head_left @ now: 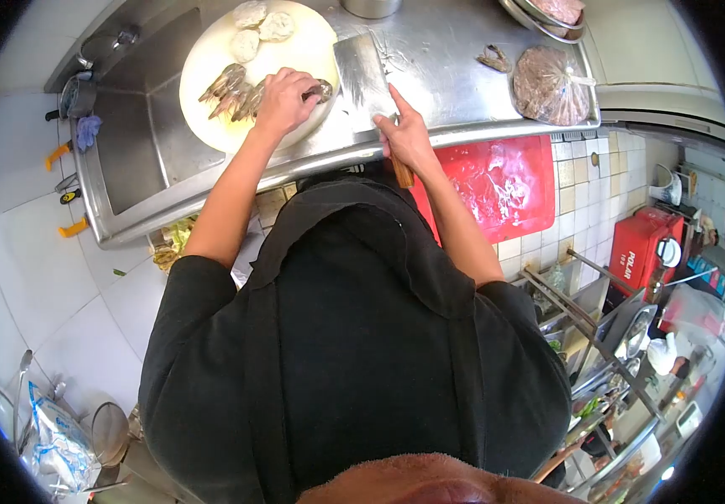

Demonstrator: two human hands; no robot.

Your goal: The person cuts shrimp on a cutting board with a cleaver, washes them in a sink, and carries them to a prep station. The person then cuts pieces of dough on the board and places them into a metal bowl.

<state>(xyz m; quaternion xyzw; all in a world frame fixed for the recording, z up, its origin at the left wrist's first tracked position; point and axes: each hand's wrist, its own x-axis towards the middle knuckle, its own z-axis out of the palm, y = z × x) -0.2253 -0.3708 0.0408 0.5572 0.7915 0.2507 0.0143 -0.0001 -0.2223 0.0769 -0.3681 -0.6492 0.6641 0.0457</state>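
Observation:
My right hand (pixel 406 139) grips a broad cleaver (pixel 362 71) by its wooden handle, index finger stretched along the blade's edge side. The blade lies flat at the right rim of a round white cutting board (pixel 203 109). On the board my left hand (pixel 284 99) has its fingers curled down around a dark shrimp (pixel 321 90), partly hidden by them. Several grey-brown shrimp (pixel 226 84) lie in a row to the left of that hand. Farther back sit several pale flattened pieces (pixel 277 26).
The board rests on a steel counter (pixel 455 101), beside a sink (pixel 131 126) at left. One small dark piece (pixel 493 59) and a tied plastic bag (pixel 550 84) lie to the right. Metal bowls (pixel 551 21) stand behind the bag. Below the counter is a red tray (pixel 497 189).

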